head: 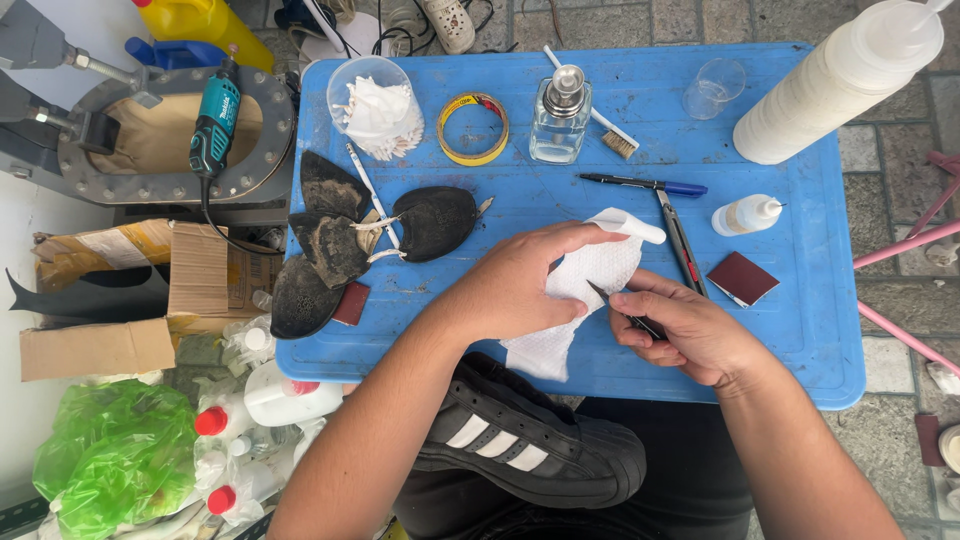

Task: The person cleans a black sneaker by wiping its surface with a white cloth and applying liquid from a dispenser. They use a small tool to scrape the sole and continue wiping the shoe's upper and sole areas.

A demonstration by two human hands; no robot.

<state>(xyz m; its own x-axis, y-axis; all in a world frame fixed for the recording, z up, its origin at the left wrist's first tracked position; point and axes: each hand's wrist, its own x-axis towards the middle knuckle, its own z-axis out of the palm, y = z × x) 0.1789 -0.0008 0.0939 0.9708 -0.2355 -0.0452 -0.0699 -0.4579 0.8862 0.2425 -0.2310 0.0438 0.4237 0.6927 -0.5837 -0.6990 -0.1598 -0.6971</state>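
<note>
Our left hand (515, 285) grips a folded white paper towel (585, 290) over the blue table (800, 330). Our right hand (685, 330) pinches a thin dark blade (612, 305), tip touching the towel. A black shoe (530, 440) rests on our lap.

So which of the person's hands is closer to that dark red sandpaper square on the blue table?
Right. The right hand, holding a small blade, lies just left of the sandpaper square. The left hand presses the white paper towel farther left.
</note>
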